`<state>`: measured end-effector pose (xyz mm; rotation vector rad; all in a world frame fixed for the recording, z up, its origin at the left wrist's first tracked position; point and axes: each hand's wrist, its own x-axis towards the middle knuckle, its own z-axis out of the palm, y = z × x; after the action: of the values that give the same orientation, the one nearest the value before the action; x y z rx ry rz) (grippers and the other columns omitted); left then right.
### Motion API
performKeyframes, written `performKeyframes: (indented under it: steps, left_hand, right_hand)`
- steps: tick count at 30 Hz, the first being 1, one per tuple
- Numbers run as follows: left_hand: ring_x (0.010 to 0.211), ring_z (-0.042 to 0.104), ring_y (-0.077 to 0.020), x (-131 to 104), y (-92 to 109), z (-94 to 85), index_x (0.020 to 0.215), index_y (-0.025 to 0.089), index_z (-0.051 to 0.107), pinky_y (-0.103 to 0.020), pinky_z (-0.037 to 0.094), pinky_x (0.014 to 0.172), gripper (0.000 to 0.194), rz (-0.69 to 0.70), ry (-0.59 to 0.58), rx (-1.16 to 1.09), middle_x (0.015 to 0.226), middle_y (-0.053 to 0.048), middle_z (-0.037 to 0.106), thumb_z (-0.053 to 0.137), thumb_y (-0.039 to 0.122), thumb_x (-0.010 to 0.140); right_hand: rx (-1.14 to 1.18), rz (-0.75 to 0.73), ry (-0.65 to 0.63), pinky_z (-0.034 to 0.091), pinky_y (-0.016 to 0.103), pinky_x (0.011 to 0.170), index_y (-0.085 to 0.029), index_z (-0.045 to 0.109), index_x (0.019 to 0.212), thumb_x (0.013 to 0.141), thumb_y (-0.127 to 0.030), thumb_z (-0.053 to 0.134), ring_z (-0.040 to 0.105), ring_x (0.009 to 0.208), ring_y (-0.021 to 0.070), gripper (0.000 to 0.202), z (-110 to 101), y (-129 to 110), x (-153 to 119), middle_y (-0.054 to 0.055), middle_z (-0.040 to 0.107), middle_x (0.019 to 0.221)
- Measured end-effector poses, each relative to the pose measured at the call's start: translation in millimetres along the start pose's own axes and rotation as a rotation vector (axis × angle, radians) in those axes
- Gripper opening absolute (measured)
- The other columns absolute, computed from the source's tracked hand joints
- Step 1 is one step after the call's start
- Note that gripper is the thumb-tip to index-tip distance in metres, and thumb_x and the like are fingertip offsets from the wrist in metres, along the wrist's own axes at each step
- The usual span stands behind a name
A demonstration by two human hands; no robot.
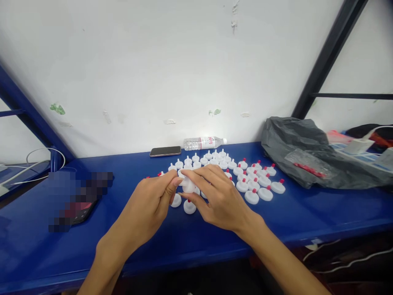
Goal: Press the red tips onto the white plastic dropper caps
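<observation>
My right hand (217, 196) holds a white plastic cap (188, 185) between thumb and fingers above the blue table (172, 239). Beside it, my left hand (153, 196) is closed, thumb against curled fingers at the cap's left side; what it pinches is hidden. Round white caps with red tips (265, 193) stand in a group to the right, and one more (189, 207) stands just below my hands. Behind the hands are several white caps with bare nozzles (195, 157). Some caps are partly covered by my fingers.
A dark phone (166, 151) and a clear plastic bottle (204, 143) lie along the wall. At the right, a grey plastic bag (285, 143) lies under a small clear bag of red pieces (310, 169). A partly blurred device (82, 213) is on the left.
</observation>
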<state>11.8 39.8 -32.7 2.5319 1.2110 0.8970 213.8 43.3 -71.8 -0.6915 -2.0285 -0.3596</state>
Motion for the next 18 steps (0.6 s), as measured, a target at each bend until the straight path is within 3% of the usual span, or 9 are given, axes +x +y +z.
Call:
performKeyframes:
  steps: [9, 18]
  left_hand:
    - [0.051, 0.037, -0.0145, 0, -2, 4.2, 0.076, 0.025, 0.04, -0.031, 0.027, 0.056, 0.041, -0.012, -0.034, 0.009, 0.058, 0.007, 0.045, 0.028, 0.04, 0.112]
    - [0.053, 0.036, -0.0127, 2, -4, 6.9, 0.074, 0.024, 0.041, -0.03, 0.028, 0.057, 0.042, -0.002, 0.002, -0.082, 0.061, 0.007, 0.044, 0.031, 0.039, 0.112]
  right_hand:
    - [-0.044, -0.103, -0.007, 0.053, 0.043, 0.083, 0.0, 0.065, 0.127, 0.104, -0.026, 0.062, 0.06, 0.091, 0.0264, 0.035, -3, 5, 0, 0.015, 0.072, 0.099]
    - [-0.059, -0.087, 0.003, 0.052, 0.043, 0.084, -0.005, 0.066, 0.125, 0.104, -0.027, 0.06, 0.061, 0.091, 0.0262, 0.031, -2, 0, 2, 0.014, 0.074, 0.1]
